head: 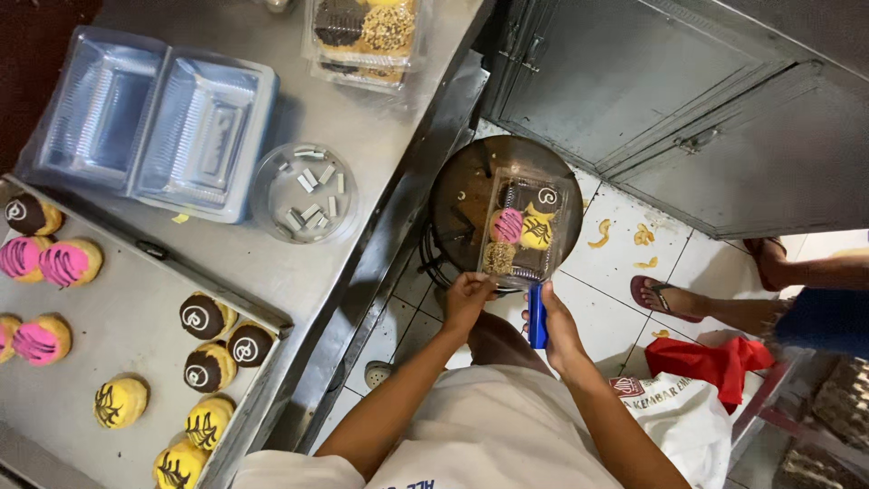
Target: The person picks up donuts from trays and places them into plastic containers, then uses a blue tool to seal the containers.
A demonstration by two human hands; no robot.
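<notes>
**Kid:** What packs do you see?

**Helper:** In the upper left of the frame sits an empty clear double tray [154, 122] with a blue tint. At the top middle is a closed clear box of donuts [367, 36]. A white bag with red print [674, 417] lies low on the right, with a red cloth [715, 362] on it.

**Kid:** What holds what?

**Helper:** A round clear dish [303, 192] holds small silver bits. The big metal baking tray [100, 335] at the lower left holds pink, brown and yellow donuts. In the middle, a clear donut box [528, 226] rests on a round dark stool [462, 195]. It has pink, yellow, brown and crumbly donuts inside.

**Kid:** And the hands?

**Helper:** The left hand [466, 299] pinches the near edge of that box. The right hand [557, 326] is closed around a blue stapler [538, 315], right at the box edge.

**Kid:** Is there room to move?

**Helper:** The steel table [299, 272] edge runs slanted just left of the stool. The white tile floor [615, 263] is open on the right, up to another person's foot in a sandal [665, 297].
</notes>
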